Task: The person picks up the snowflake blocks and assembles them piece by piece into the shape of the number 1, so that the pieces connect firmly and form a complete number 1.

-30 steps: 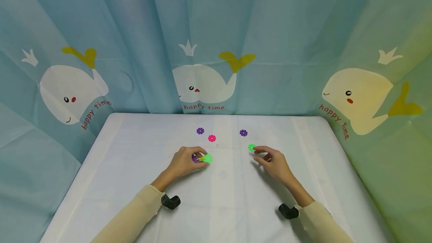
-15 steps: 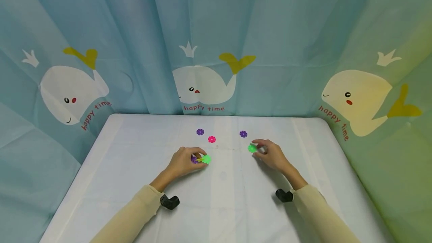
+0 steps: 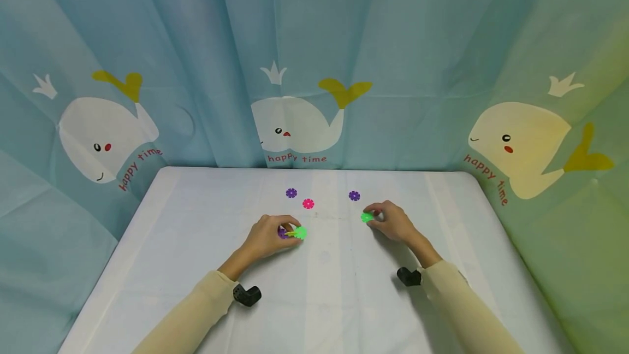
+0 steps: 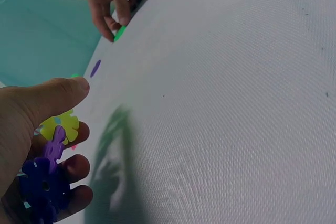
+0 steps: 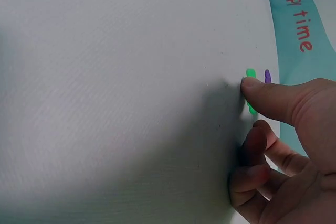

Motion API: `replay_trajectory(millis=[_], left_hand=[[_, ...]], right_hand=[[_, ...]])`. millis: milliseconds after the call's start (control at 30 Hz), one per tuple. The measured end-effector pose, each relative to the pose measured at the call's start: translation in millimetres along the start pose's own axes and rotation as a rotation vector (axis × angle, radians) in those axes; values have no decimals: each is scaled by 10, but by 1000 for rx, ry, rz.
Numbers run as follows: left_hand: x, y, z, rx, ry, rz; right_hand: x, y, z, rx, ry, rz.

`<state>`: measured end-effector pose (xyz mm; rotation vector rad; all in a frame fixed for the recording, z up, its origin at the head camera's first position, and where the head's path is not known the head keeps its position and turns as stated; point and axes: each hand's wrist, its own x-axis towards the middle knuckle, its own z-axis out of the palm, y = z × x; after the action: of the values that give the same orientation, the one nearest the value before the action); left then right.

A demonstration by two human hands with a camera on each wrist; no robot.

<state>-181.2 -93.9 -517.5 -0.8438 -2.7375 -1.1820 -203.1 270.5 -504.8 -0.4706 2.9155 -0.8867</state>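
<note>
Left hand (image 3: pixel 269 236) grasps joined discs (image 3: pixel 292 233), left; right hand (image 3: pixel 392 223) pinches green disc (image 3: pixel 366 217), right, on or just above table (image 3: pixel 324 294); looks like pick-up step; next move probably calls for firm pinch, clean lift.

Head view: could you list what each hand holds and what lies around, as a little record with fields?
Left hand: holds a cluster of purple, yellow and green discs
Right hand: pinches a green disc
Loose discs: left purple disc, pink disc, right purple disc
Surface: white table
Behind: blue curtain printed with whales
</note>
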Motion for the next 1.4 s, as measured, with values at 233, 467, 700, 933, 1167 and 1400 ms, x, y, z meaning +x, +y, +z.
replay_trajectory(millis=[233,467,700,933,1167,1400], left_hand=[[4,15,-11,-8,2,-6],[8,30,-18,-3,2,-19],[24,43,-4,-15,-4,-32],[35,54,13,-8,-20,-50],[81,104,21,-2,-72,-69],[140,150,7,15,-95,-88]], right_hand=[[-9,-20,42,-11,36,7],[-43,-35,80,-8,65,0],[-55,-45,81,3,66,-4],[-76,-24,90,28,84,23],[-89,3,73,29,101,-4],[-160,31,37,62,107,-11]])
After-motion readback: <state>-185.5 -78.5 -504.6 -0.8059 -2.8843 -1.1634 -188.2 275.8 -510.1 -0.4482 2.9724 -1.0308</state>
